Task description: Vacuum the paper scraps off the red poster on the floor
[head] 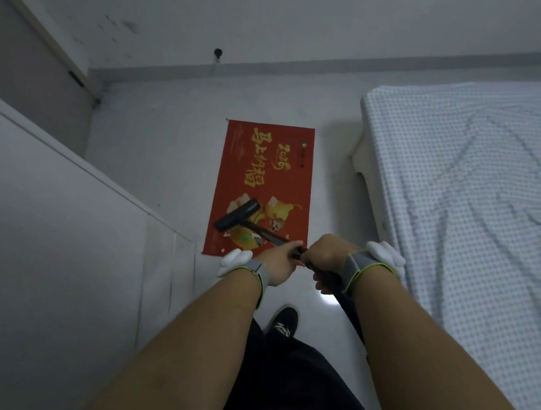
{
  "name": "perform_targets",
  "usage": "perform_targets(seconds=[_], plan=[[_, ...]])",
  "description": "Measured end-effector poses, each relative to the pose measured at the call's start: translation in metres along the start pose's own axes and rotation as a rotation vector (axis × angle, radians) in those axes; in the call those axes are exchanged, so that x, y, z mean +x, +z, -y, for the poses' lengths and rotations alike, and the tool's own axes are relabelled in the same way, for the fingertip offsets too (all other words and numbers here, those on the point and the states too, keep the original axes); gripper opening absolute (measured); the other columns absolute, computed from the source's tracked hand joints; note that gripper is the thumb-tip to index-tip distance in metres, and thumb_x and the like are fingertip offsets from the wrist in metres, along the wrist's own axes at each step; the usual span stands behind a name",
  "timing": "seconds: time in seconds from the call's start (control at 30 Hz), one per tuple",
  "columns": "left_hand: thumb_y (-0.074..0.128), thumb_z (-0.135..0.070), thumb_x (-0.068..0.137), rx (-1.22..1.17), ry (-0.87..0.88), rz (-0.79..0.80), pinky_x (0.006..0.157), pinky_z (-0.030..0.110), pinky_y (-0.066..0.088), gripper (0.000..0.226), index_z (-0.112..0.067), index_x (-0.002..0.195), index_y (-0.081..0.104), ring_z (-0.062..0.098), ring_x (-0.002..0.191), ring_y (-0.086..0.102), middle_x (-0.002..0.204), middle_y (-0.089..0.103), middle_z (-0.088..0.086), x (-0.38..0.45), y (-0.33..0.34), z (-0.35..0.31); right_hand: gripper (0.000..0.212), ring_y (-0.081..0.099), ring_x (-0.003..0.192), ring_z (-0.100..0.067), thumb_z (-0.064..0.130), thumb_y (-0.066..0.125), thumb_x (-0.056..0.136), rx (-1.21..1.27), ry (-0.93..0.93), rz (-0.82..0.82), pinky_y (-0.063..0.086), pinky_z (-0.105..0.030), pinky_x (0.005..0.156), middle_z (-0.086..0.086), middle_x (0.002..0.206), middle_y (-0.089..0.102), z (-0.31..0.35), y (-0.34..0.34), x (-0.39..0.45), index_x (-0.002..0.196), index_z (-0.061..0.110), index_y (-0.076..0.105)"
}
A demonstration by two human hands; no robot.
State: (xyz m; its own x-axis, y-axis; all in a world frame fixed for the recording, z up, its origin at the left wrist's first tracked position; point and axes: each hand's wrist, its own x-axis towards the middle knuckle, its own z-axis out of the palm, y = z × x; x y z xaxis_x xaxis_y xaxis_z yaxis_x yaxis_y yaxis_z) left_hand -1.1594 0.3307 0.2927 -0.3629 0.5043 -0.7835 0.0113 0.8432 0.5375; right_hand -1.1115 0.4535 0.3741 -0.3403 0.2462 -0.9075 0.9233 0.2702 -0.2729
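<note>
Item: red poster [265, 183], flat on the pale floor [153, 141], long side running away from the viewer, near short edge just ahead of the hands; gold lettering at the far half, cartoon figures at the near half. Vacuum [260, 231]: dark head set on the poster's near half toward the left long edge, over the printed figures; wand slanting back to the person. Left hand [280, 264]: fingers closed round the wand just beyond the poster's near edge. Right hand [324, 255]: clamped on the handle end close beside the left, the two almost touching. Both wrists carry grey bands with white pads. Paper scraps: none clearly told apart from the print at this resolution; one small pale dot near the far right corner may be print or scrap. Progress, as a judgement: sweeping under way at the near end; far half looks clear, though whether it was covered cannot be told. Surroundings: bed [485, 205] with checked sheet along the poster's right side; white cabinet [36, 225] at left; grey skirting along the far wall; dim light
</note>
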Motion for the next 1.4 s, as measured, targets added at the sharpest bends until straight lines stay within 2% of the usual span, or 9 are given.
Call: perform_targets(seconds=[0.27, 0.4, 0.57, 0.67, 0.8, 0.9, 1.07, 1.23, 1.4], plan=[[0.038, -0.017, 0.101, 0.049, 0.012, 0.063, 0.086, 0.045, 0.056, 0.054, -0.038, 0.151, 0.03, 0.034, 0.107, 0.064, 0.139, 0.053, 0.01, -0.014, 0.018, 0.009, 0.02, 0.06, 0.049, -0.029, 0.012, 0.053, 0.096, 0.079, 0.055, -0.014, 0.055, -0.034, 0.051, -0.023, 0.075, 0.063, -0.032, 0.019, -0.014, 0.099, -0.007, 0.059], [0.039, -0.013, 0.102, 0.073, 0.049, 0.037, 0.093, 0.034, 0.049, 0.052, -0.028, 0.152, 0.033, 0.034, 0.123, 0.056, 0.143, 0.051, 0.011, -0.031, 0.03, 0.024, 0.018, 0.061, 0.054, -0.029, 0.013, 0.05, 0.099, 0.112, 0.07, -0.034, 0.054, -0.031, 0.049, -0.023, 0.078, 0.063, -0.041, 0.043, -0.03, 0.097, -0.003, 0.058], [0.039, -0.016, 0.101, 0.092, 0.048, 0.056, 0.103, 0.038, 0.045, 0.053, -0.034, 0.151, 0.033, 0.032, 0.128, 0.053, 0.145, 0.051, 0.012, -0.052, 0.045, 0.044, 0.019, 0.061, 0.059, -0.032, 0.012, 0.05, 0.097, 0.153, 0.094, -0.046, 0.054, -0.034, 0.055, -0.024, 0.078, 0.063, -0.057, 0.073, -0.045, 0.092, -0.004, 0.058], [0.039, -0.017, 0.1, 0.073, 0.048, 0.074, 0.097, 0.038, 0.05, 0.055, -0.038, 0.15, 0.033, 0.032, 0.123, 0.056, 0.145, 0.051, 0.011, -0.06, 0.056, 0.052, 0.019, 0.062, 0.06, -0.033, 0.01, 0.05, 0.097, 0.172, 0.105, -0.049, 0.054, -0.036, 0.057, -0.024, 0.079, 0.064, -0.067, 0.084, -0.051, 0.091, -0.006, 0.059], [0.039, -0.02, 0.1, 0.084, 0.057, 0.095, 0.074, 0.03, 0.052, 0.054, -0.04, 0.15, 0.032, 0.03, 0.11, 0.063, 0.143, 0.052, 0.008, -0.072, 0.065, 0.053, 0.019, 0.061, 0.054, -0.03, 0.011, 0.051, 0.096, 0.189, 0.121, -0.045, 0.054, -0.031, 0.052, -0.023, 0.077, 0.064, -0.08, 0.093, -0.059, 0.096, -0.006, 0.06], [0.039, -0.018, 0.101, 0.051, 0.054, 0.096, 0.072, 0.029, 0.053, 0.053, -0.039, 0.149, 0.034, 0.03, 0.108, 0.064, 0.143, 0.051, 0.008, -0.078, 0.078, 0.052, 0.019, 0.06, 0.051, -0.028, 0.012, 0.052, 0.097, 0.196, 0.12, -0.044, 0.052, -0.029, 0.05, -0.022, 0.073, 0.063, -0.093, 0.094, -0.066, 0.094, -0.005, 0.06], [0.037, -0.009, 0.102, -0.042, 0.042, 0.123, 0.071, 0.026, 0.049, 0.052, -0.029, 0.15, 0.037, 0.025, 0.094, 0.057, 0.127, 0.058, 0.01, -0.086, 0.099, 0.043, 0.018, 0.059, 0.052, -0.028, 0.011, 0.051, 0.097, 0.18, 0.115, -0.039, 0.051, -0.028, 0.049, -0.021, 0.073, 0.062, -0.117, 0.091, -0.076, 0.094, -0.005, 0.06], [0.033, -0.016, 0.101, -0.071, 0.005, 0.143, 0.067, 0.029, 0.05, 0.047, -0.031, 0.144, 0.044, 0.022, 0.086, 0.064, 0.116, 0.064, 0.008, -0.098, 0.122, 0.024, 0.02, 0.057, 0.049, -0.026, 0.012, 0.056, 0.095, 0.17, 0.087, -0.023, 0.05, -0.027, 0.047, -0.019, 0.069, 0.06, -0.15, 0.079, -0.088, 0.097, -0.005, 0.065], [0.035, -0.009, 0.096, -0.208, 0.046, 0.085, 0.059, 0.026, 0.046, 0.034, -0.017, 0.116, 0.062, 0.026, 0.069, 0.064, 0.08, 0.069, 0.014, -0.105, 0.128, 0.006, 0.022, 0.054, 0.041, -0.021, 0.015, 0.069, 0.093, 0.082, -0.011, 0.017, 0.048, -0.024, 0.042, -0.015, 0.064, 0.057, -0.164, 0.053, -0.11, 0.109, 0.0, 0.071]])
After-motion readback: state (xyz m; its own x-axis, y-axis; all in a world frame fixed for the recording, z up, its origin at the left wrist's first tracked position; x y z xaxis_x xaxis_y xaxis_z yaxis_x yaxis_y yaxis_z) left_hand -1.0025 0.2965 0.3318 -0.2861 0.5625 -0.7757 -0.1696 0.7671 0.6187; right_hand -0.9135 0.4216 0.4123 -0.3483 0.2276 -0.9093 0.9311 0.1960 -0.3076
